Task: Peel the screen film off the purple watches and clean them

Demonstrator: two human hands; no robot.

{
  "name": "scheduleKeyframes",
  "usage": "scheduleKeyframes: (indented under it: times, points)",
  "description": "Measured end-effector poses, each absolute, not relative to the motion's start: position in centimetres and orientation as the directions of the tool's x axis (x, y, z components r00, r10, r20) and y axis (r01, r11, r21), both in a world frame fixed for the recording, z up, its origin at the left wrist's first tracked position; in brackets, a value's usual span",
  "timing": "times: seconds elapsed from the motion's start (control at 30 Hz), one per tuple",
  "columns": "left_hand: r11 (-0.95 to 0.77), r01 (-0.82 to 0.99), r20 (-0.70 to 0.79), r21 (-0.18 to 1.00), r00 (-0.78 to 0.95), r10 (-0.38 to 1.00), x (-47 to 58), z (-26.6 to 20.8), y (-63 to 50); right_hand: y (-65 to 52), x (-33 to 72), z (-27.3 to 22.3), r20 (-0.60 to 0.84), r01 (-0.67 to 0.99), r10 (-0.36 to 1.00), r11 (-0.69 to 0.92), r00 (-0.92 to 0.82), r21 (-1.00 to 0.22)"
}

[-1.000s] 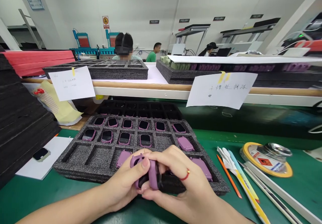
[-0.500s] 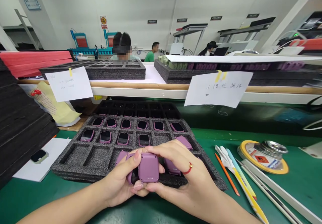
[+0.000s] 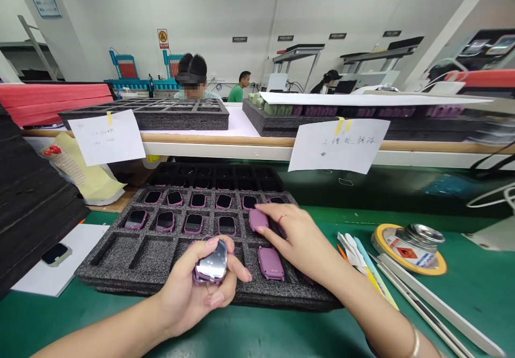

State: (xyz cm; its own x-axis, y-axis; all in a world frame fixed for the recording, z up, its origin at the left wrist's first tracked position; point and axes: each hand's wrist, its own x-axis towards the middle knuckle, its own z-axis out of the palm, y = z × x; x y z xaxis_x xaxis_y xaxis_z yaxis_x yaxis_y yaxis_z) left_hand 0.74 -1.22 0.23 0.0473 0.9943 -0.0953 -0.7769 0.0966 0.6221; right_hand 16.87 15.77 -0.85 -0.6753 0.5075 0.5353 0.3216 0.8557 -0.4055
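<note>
Holding: left hand (image 3: 197, 288) curls its fingers around a purple plastic smartwatch body (image 3: 211, 265), glossy screen up, above the grey foam compartment tray (image 3: 120, 256).
Reaching: right hand (image 3: 298, 237) pinches a second purple watch body (image 3: 258, 219) over a tray compartment.
Risk: the one-handed grip looks loose, so the screen may slip and get scratched.

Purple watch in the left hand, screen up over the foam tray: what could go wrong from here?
1. The left hand holds the purple watch only by its edges over the foam tray; with a loose grip it might slip onto the watches below.
2. Fingertips near its glossy screen may smudge it.
3. The right hand presses a face-down watch in the second row; if tilted, it may not seat properly.
</note>
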Motion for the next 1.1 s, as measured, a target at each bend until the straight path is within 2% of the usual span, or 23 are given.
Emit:
scheduleKeyframes:
  times: [0.1, 0.17, 0.23, 0.33, 0.43, 0.57, 0.7, 0.87, 1.0, 1.1]
  points:
    - [0.107, -0.743, -0.111, 0.66, 0.045, 0.993, 0.9, 0.4, -1.5, 15.3, 16.7, -0.9, 0.527, 0.298, 0.48, 0.869, -0.702, -0.395]
    - [0.115, -0.707, -0.131, 0.697, 0.033, 0.991, 1.1, 0.6, -1.5, 14.1, 16.9, 0.2, 0.575, 0.266, 0.473, 0.873, -0.667, -0.41]
    - [0.128, -0.693, -0.148, 0.71, 0.03, 0.988, 1.3, 0.7, -1.4, 12.3, 17.2, 1.6, 0.631, 0.14, 0.431, 0.879, -0.646, -0.456]
    - [0.18, -0.714, -0.204, 0.676, 0.053, 0.978, 1.4, 0.8, -1.2, 9.6, 17.5, 3.1, 0.642, -0.117, 0.274, 0.859, -0.716, -0.498]
    - [0.232, -0.75, -0.26, 0.619, 0.082, 0.962, 1.3, 0.7, -1.1, 8.0, 17.3, 3.1, 0.61, -0.143, 0.211, 0.867, -0.764, -0.478]
    - [0.257, -0.767, -0.285, 0.588, 0.101, 0.953, 1.1, 0.6, -1.0, 7.8, 16.8, 2.4, 0.623, -0.109, 0.264, 0.862, -0.736, -0.495]
    - [0.21, -0.752, -0.218, 0.625, 0.09, 0.972, 1.1, 0.3, -1.0, 8.0, 16.6, 2.4, 0.676, -0.128, 0.289, 0.859, -0.678, -0.496]
    - [0.175, -0.709, -0.16, 0.683, 0.088, 0.983, 1.0, 0.2, -1.1, 8.1, 16.7, 2.6, 0.81, -0.168, 0.341, 0.869, -0.478, -0.465]
    - [0.183, -0.672, -0.134, 0.718, 0.124, 0.983, 0.8, 0.2, -1.2, 8.2, 17.1, 2.3, 0.821, -0.248, 0.463, 0.797, -0.334, -0.55]
    - [0.174, -0.692, -0.128, 0.7, 0.118, 0.985, 0.7, 0.2, -1.3, 8.3, 17.1, 2.0, 0.774, -0.24, 0.474, 0.765, -0.42, -0.598]
